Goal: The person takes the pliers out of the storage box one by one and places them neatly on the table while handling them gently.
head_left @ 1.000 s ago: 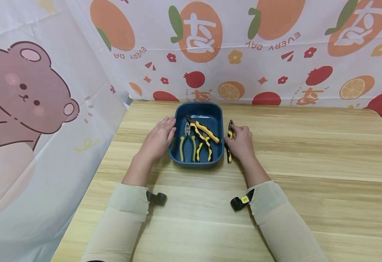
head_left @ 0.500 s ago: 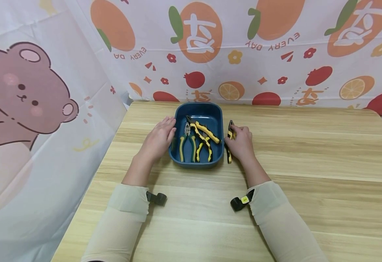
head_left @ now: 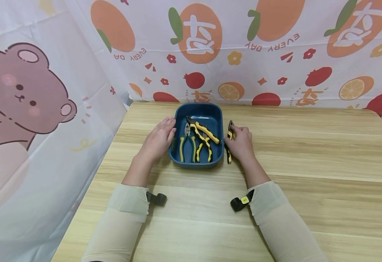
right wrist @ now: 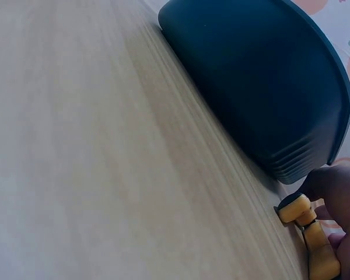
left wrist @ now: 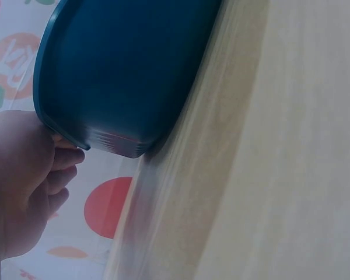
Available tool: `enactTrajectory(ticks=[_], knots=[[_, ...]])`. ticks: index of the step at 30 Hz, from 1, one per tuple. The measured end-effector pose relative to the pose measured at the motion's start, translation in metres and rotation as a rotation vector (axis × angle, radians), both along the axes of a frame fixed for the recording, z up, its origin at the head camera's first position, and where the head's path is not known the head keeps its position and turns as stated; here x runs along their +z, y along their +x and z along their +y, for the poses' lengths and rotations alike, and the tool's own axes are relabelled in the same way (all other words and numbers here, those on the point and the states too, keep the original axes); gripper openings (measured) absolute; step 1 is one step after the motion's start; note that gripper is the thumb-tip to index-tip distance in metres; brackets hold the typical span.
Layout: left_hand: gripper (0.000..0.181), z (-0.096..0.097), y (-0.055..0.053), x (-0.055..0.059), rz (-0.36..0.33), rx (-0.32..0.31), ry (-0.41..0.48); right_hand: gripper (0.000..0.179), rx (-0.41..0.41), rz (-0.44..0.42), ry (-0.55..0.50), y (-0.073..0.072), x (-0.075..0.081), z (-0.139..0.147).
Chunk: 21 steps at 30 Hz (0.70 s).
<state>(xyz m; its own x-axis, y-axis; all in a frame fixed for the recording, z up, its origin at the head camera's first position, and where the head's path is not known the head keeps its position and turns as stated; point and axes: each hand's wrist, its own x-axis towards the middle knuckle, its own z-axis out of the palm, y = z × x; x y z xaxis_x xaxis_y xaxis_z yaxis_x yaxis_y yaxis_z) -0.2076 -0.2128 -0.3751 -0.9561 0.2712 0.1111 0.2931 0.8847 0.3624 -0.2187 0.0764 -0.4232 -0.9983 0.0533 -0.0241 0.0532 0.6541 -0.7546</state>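
A dark blue box [head_left: 197, 165] stands on the table and holds three pairs of pliers. The combination pliers with green and yellow handles [head_left: 187, 143] lie at its left. Two pairs with yellow and black handles, the upper pliers [head_left: 207, 131] and the lower pliers [head_left: 204, 149], cross at its right. My left hand [head_left: 158, 138] rests against the box's left side, fingers extended along the rim. Just outside the right wall, my right hand [head_left: 240, 143] holds another pair of yellow and black pliers [head_left: 229, 156] on the table. Its fingers hide the middle of them.
The wooden table [head_left: 309, 163] reaches far to the right of the box. A white printed cloth [head_left: 259, 65] hangs behind the table's back edge, and more cloth [head_left: 47, 163] hangs on the left. Each wrist wears a small black camera [head_left: 160, 199].
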Motion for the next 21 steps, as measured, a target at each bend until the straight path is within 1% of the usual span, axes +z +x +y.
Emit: enactTrajectory(ticks=[7,12,17,21], knots=[[0.049,0.001,0.001,0.001,-0.018,0.007,0.004,0.058,-0.001,0.006,0.000,0.000,0.000,0.000],[0.049,-0.001,0.001,0.002,-0.026,0.004,0.007,0.056,-0.020,0.031,-0.017,0.001,0.005,-0.002],[0.049,-0.001,0.001,0.002,-0.014,0.009,0.009,0.051,-0.053,0.143,-0.061,0.001,0.015,-0.004],[0.049,-0.001,0.000,0.001,-0.011,0.000,0.008,0.045,-0.046,0.236,-0.093,0.001,0.024,-0.008]])
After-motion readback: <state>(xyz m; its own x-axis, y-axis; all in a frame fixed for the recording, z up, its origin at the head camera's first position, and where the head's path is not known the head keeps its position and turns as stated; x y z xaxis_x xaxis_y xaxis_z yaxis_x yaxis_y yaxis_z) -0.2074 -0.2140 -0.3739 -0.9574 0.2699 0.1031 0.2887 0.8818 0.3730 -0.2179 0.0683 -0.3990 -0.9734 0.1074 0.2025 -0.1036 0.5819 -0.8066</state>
